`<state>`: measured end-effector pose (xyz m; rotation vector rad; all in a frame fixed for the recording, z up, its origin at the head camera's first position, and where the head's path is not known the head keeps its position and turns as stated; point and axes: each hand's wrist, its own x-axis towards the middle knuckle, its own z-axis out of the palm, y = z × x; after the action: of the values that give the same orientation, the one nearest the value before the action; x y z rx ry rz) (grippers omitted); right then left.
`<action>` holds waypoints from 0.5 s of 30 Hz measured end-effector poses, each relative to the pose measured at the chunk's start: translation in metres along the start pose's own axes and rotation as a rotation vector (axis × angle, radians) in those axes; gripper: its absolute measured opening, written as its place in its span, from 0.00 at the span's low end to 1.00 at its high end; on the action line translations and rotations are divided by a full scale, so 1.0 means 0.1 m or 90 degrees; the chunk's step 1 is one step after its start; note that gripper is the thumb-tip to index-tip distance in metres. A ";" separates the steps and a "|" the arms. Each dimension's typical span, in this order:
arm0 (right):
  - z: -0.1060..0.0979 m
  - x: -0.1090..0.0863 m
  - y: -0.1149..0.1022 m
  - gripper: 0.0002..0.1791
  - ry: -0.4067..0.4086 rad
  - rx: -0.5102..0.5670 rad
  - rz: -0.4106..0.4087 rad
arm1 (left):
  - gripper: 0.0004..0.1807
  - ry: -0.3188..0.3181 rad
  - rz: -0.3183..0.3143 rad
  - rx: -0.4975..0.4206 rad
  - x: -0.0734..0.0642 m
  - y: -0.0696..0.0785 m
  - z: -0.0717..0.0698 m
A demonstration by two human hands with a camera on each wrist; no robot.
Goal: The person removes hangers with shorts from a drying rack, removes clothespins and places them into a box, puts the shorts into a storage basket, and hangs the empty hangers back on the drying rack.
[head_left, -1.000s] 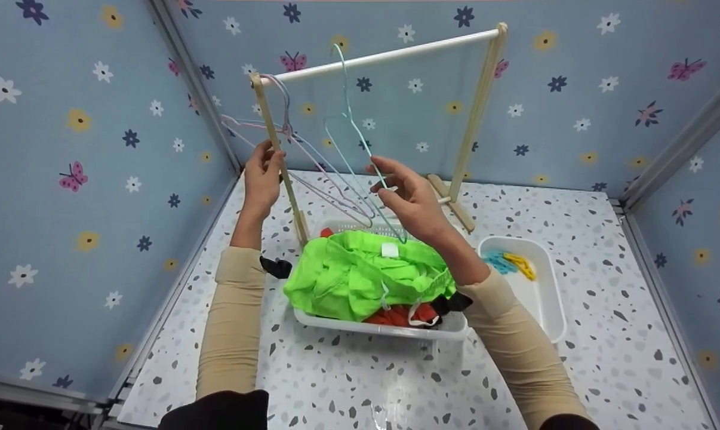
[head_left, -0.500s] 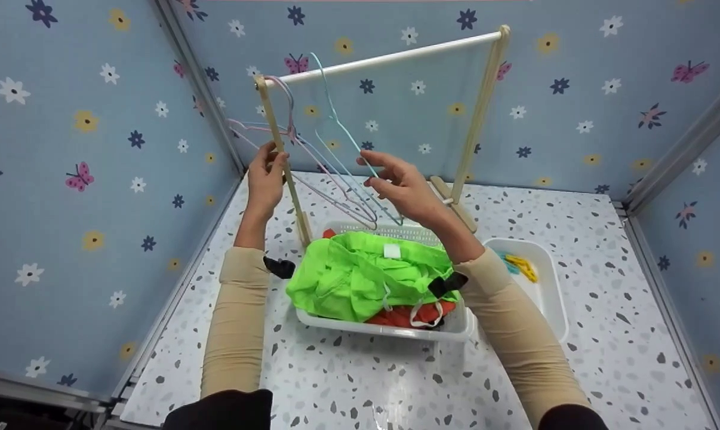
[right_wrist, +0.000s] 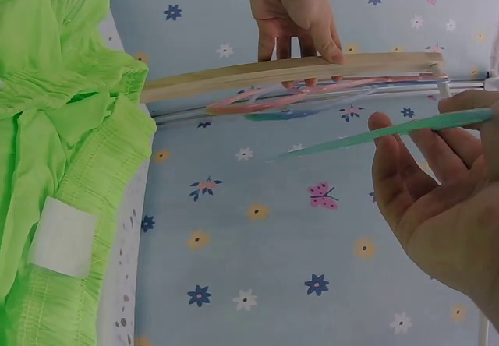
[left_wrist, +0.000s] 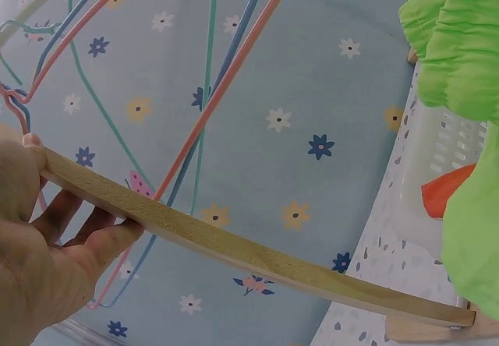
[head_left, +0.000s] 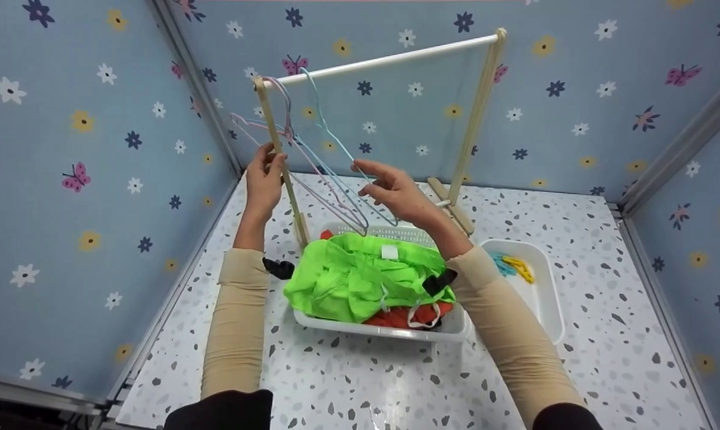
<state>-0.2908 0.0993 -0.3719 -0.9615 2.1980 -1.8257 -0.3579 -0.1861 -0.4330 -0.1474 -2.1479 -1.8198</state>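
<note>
My left hand (head_left: 263, 182) grips the left wooden post (head_left: 268, 116) of a small clothes rack; the left wrist view shows thumb and fingers on opposite sides of this post (left_wrist: 234, 246). A teal clothes hanger (head_left: 338, 142) slants down from the rack's white bar (head_left: 390, 62), its hook at the bar near the left end. Whether the hook bears on the bar I cannot tell. My right hand (head_left: 403, 194) pinches the hanger's right arm between thumb and fingers. Pink and blue hangers (head_left: 313, 164) hang close together beside the left post.
Below the rack a white basket (head_left: 360, 329) holds bright green clothing (head_left: 348, 278) with a white label, over red fabric (head_left: 396, 315). To its right, a white tray (head_left: 539, 298) contains blue and yellow clothespins (head_left: 519, 269). Flowered panels stand around the speckled table (head_left: 348, 382).
My right hand has carried the teal hanger left and slightly down, bringing its hook from above the bar to bar height. My left hand stays on the post.
</note>
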 end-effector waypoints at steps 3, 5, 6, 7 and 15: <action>0.02 -0.01 0.03 0.27 -0.005 -0.002 0.006 | 0.24 0.002 -0.005 -0.005 0.03 -0.06 0.01; 0.05 -0.02 0.05 0.27 -0.010 -0.011 0.003 | 0.25 0.005 -0.009 -0.003 0.03 -0.07 0.02; 0.06 -0.02 0.06 0.27 -0.014 -0.018 0.001 | 0.25 0.006 -0.007 -0.004 0.02 -0.07 0.02; 0.08 -0.02 0.07 0.27 -0.017 -0.025 -0.001 | 0.25 0.007 -0.009 -0.002 0.02 -0.07 0.01; 0.12 0.00 0.40 0.26 -0.006 -0.077 0.007 | 0.24 0.009 0.023 -0.006 0.00 -0.08 -0.01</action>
<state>-0.3002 0.0924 -0.4114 -0.9746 2.3257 -1.6965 -0.3600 -0.1882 -0.4403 -0.1727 -2.1143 -1.8052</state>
